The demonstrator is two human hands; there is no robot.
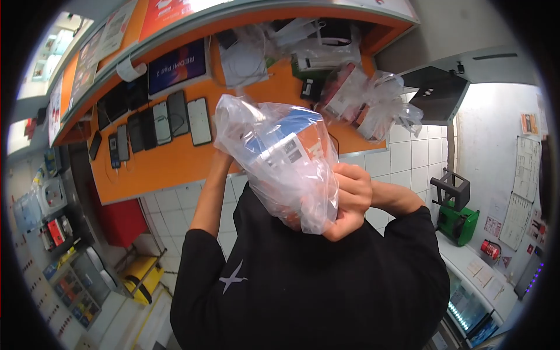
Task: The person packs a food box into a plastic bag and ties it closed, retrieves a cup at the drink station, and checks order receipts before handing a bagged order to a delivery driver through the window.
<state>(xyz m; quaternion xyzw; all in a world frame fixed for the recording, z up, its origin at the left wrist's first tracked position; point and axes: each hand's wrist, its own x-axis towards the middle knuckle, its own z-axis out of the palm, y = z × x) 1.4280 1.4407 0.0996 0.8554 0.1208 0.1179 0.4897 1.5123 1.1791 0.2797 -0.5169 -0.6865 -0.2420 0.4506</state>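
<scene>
A clear plastic bag [291,192] is held up in front of my chest, with a blue and orange box [294,125] inside that bears a white label. The fingers of my right hand [350,201] are closed on the crumpled plastic at the bag's lower right side. My left hand [223,156] is behind the bag's left side; only the part near the wrist shows, and its fingers are hidden by the plastic. Just beyond the bag is the orange counter [192,160].
Several phones [199,121] lie at the counter's left, before a Redmi Pad 2 box [178,73]. Other plastic-wrapped packages [347,102] sit at its right end. A dark stool [452,189], a green crate [464,224] and a fire extinguisher [491,249] are farther right.
</scene>
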